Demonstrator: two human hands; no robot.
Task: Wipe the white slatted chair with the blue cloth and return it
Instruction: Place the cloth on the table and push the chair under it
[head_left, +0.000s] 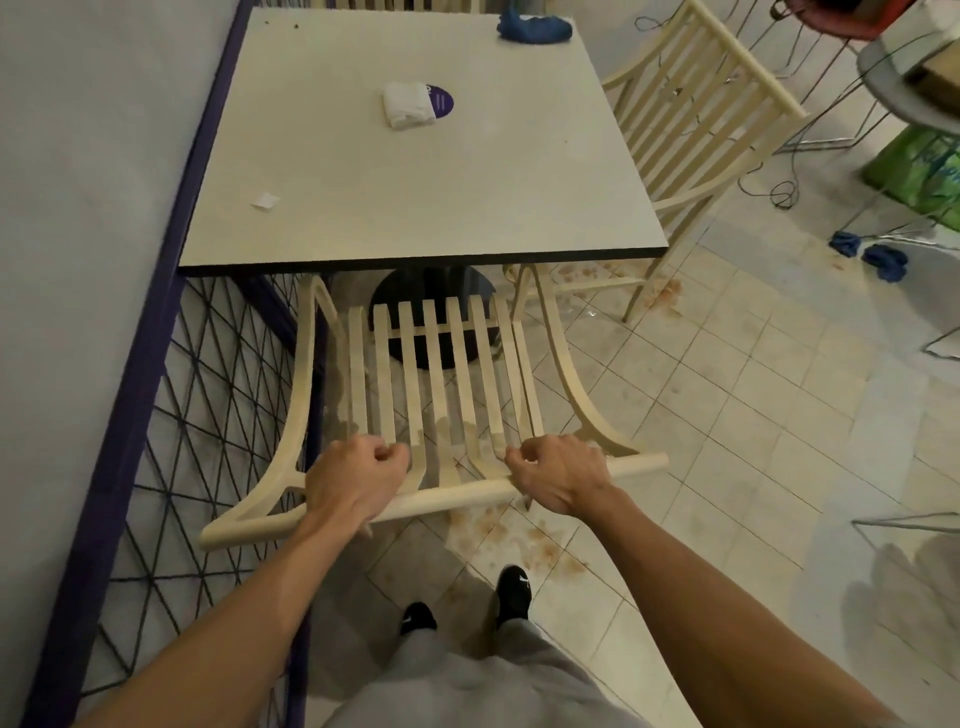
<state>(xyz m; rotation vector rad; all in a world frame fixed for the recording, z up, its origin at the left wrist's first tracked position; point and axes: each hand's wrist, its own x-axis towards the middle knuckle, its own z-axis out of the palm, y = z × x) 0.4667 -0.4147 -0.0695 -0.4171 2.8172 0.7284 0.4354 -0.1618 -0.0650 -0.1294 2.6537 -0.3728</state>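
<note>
The left grip (356, 480), a bare hand, is curled tight around the rounded top rail of the white slatted wooden chair (452, 500), knuckles up, with the fingers wrapped over the front of the rail and tucked in among the ends of the slats. The right grip (563, 475), the other bare hand, clasps the same rail further to the right in the same way. A bare stretch of rail shows between the two.

The chair stands directly in front of the person, with its back towards them. The front part of its seat sits under the near edge of the square pale worktop (415, 197). The black round pedestal base (431, 283) of the worktop shows through the slats.

The crumpled blue cloth (535, 26) lies at the far right corner of the worktop, well apart from both hands. Near the middle of the worktop a folded white cloth (408, 106) partly covers a round purple sticker (442, 101), and a small scrap of white paper (265, 201) lies towards the near left.

A second cream slatted chair (691, 93) stands at the right side of the worktop. The pale tiled floor (727, 395) carries brownish stains beneath and beside the chairs. To the left a purple-framed railing with black crossed mesh (208, 415) runs along the wall.
</note>
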